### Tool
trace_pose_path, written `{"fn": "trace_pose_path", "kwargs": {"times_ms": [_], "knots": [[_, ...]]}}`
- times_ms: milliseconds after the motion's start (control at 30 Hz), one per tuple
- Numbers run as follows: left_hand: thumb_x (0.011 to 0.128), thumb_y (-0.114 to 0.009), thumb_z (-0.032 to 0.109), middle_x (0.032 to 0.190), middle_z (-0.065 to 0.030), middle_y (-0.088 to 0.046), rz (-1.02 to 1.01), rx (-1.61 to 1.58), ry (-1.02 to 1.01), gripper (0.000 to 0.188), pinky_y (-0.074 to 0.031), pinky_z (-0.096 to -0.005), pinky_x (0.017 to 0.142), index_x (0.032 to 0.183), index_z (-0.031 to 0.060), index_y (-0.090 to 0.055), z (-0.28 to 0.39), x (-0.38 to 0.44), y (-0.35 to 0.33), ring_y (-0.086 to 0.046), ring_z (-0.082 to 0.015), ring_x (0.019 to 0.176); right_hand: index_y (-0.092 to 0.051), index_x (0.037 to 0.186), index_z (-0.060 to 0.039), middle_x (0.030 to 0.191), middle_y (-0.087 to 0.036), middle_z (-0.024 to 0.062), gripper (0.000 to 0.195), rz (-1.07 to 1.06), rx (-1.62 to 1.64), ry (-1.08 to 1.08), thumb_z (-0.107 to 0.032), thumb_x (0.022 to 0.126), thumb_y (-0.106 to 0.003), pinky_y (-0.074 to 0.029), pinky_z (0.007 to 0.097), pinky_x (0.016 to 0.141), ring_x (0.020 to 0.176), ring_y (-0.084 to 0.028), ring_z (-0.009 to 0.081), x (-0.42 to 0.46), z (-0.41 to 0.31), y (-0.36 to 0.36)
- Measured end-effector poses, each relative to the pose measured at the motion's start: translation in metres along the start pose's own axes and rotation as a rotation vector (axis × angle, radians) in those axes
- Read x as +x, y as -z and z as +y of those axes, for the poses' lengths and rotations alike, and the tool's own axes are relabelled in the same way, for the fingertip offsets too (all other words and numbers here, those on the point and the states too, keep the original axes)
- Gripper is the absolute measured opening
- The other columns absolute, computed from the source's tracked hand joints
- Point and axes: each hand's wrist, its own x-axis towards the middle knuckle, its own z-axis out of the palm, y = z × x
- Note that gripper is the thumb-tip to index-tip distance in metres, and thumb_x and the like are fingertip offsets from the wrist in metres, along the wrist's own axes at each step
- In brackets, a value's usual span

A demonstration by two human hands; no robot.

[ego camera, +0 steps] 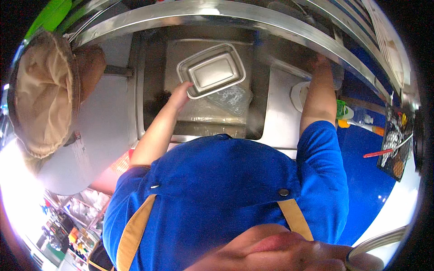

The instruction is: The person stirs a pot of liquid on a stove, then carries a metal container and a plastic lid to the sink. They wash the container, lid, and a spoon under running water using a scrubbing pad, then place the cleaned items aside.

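Observation:
My left hand (pixel 181 96) grips the near-left corner of a rectangular stainless steel pan (pixel 213 71), with the thumb over its rim. Nothing lies inside the pan, which is held tilted above a metal sink (pixel 174 118). Below it, partly covered, a clear plastic container or lid (pixel 234 100) rests in the basin. My right hand (pixel 320 62) reaches forward to the far right, beyond the sink, close under a metal shelf edge. Its fingers are dim and blurred, so what they touch does not show.
A metal shelf rail (pixel 217 8) crosses in front. At left hangs a cloth-lined hoop (pixel 45 91). Beside my right forearm are a round white container (pixel 298 96) and a green-labelled bottle (pixel 343 110). A black mesh basket (pixel 393 145) holding small items is farther right.

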Motion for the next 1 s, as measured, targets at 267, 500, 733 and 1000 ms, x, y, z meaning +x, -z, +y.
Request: {"fn": "trace_pose_path", "kwargs": {"times_ms": [267, 500, 733, 1000], "knots": [[0.078, -0.05, 0.013, 0.097, -0.01, -0.057, -0.022, -0.091, -0.066, 0.033, -0.046, -0.0287, 0.072, 0.109, 0.0014, -0.05, 0.007, 0.011, 0.001, -0.057, -0.019, 0.086, -0.06, 0.101, -0.0064, 0.114, -0.055, 0.0175, 0.04, 0.325, -0.332, 0.013, -0.031, 0.071, -0.067, -0.044, 0.0408, 0.085, 0.1, -0.055, 0.0331, -0.022, -0.002, 0.026], [0.083, -0.049, 0.016, 0.116, -0.0118, -0.05, -0.09, -0.06, -0.1, 0.043, -0.045, -0.0327, 0.084, 0.123, 0.0047, -0.039, 0.005, 0.012, -0.019, -0.054, -0.0225, 0.101, -0.06, 0.098, -0.0061, 0.119, -0.052, 0.0172, 0.037, 0.128, -0.512, 0.414, -0.024, 0.068, -0.07, -0.041, 0.0412, 0.088, 0.104, -0.052, 0.0328, -0.052, -0.015, 0.013], [0.091, -0.045, 0.04, 0.119, -0.0117, -0.053, -0.322, -0.284, 0.038, 0.049, -0.048, -0.0383, 0.084, 0.129, 0.0111, -0.035, -0.003, 0.046, -0.023, -0.056, -0.0243, 0.103, -0.062, 0.085, -0.0037, 0.1, -0.061, 0.0164, 0.031, -0.45, 0.09, 0.527, -0.018, 0.061, -0.076, -0.044, 0.0356, 0.083, 0.09, -0.059, 0.0285, -0.052, -0.036, 0.059], [0.087, -0.047, 0.035, 0.106, -0.0131, -0.058, -0.075, 0.286, 0.055, 0.046, -0.053, -0.0398, 0.065, 0.126, 0.0125, -0.034, -0.008, 0.083, -0.034, -0.062, -0.0251, 0.084, -0.061, 0.104, -0.0071, 0.111, -0.057, 0.0179, 0.037, -0.013, 0.113, 0.892, -0.016, 0.069, -0.069, -0.041, 0.0383, 0.092, 0.103, -0.054, 0.0338, -0.175, -0.147, 0.17]]}}
